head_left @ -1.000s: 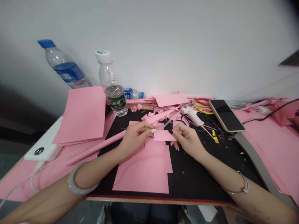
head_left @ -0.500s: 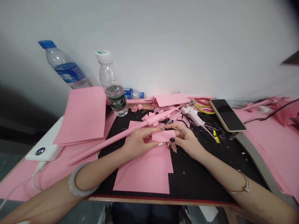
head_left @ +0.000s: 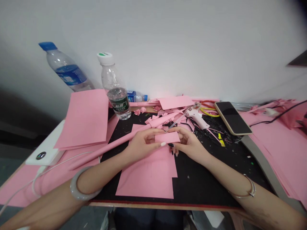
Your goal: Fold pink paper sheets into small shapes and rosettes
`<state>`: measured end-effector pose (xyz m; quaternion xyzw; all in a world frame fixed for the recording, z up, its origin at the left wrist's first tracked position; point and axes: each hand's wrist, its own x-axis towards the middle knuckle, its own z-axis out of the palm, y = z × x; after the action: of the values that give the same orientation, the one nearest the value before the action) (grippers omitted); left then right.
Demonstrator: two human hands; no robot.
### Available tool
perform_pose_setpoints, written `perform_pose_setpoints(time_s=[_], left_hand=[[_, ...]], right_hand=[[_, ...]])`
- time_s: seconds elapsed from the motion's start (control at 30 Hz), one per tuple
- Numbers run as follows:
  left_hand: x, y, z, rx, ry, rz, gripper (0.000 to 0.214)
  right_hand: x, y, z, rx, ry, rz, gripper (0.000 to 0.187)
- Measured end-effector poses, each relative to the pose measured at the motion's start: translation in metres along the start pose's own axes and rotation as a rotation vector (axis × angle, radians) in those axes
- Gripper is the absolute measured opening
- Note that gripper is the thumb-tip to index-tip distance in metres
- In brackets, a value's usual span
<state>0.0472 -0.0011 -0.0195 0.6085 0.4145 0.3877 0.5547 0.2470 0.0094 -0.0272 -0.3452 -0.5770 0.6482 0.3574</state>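
Pink paper rectangle (head_left: pixel 167 137) is held up over a black cutting mat (head_left: pixel 203 182), the left hand (head_left: pixel 144 145) gripping its left end and the right hand (head_left: pixel 190 145) closed on its right end. Small scissors (head_left: pixel 172 126) seem to sit just beyond, though the blades are hard to make out. Farther right lie a hot glue gun (head_left: pixel 196 118) and a phone (head_left: pixel 232 118).

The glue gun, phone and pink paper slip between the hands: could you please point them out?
The glue gun (head_left: pixel 196 118), head view, on its white body.
The phone (head_left: pixel 232 118), head view, on its dark screen.
The pink paper slip (head_left: pixel 167 137), head view, on its middle.
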Motion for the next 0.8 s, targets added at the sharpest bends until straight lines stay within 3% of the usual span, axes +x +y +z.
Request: perform_pose_setpoints(time_s=[0.4,0.53,0.67,0.8], left_hand=[[0.0002,0.0007,-0.0003,-0.028,-0.019,-0.002,0.035],[0.0005,0.0028,-0.0030,0.089,0.000,0.032,0.027],[0.0009,0.0012,-0.0057,0.195,0.074,0.052,0.026],[0.0021,-0.0012,-0.0042,0.050,-0.023,-0.001,0.022]], right_hand=[[-0.0007,-0.0005,-0.0003,-0.024,-0.027,-0.015,0.042],[-0.0005,-0.0002,-0.0009,0.003,-0.056,-0.020,0.044],[0.0003,-0.0004,0.0000,-0.003,0.000,-0.009,0.035],[0.0014,-0.0008,0.0005,-0.017,0.106,0.016,0.025]])
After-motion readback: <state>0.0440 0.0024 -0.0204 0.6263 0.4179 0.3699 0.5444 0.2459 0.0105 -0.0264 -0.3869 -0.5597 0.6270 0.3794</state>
